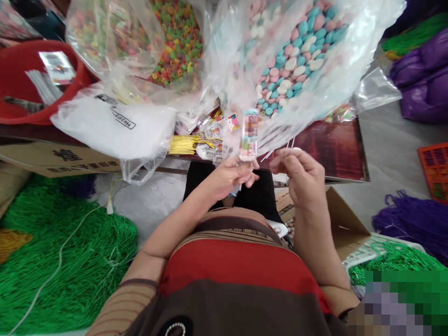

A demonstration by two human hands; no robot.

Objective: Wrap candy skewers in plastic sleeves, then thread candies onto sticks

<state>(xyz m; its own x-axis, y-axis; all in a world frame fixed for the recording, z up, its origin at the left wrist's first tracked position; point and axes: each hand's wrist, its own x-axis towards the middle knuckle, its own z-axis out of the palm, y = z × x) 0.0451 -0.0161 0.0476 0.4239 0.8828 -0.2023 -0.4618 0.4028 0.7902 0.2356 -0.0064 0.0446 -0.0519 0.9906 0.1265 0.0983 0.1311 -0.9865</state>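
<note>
Here are the 2 hands, apart, by the near edge of the glossy dark-red table [341, 151]. The left hand [234, 172] has its fingers clamped on the bottom of a narrow clear plastic packet of pastel pieces [249, 135], upright at that edge. The right hand [306, 177] is beside it, fingers curled; can't tell if it grips anything. Just behind the near edge, a bundle of thin yellow strips [184, 144]; left of it, a white plastic bag marked "Happy" [143, 128] overhangs. Farther back, 2 big clear bags: multicoloured rings [178, 51] leftward, blue-pink-white pieces [297, 60] rightward.
</note>
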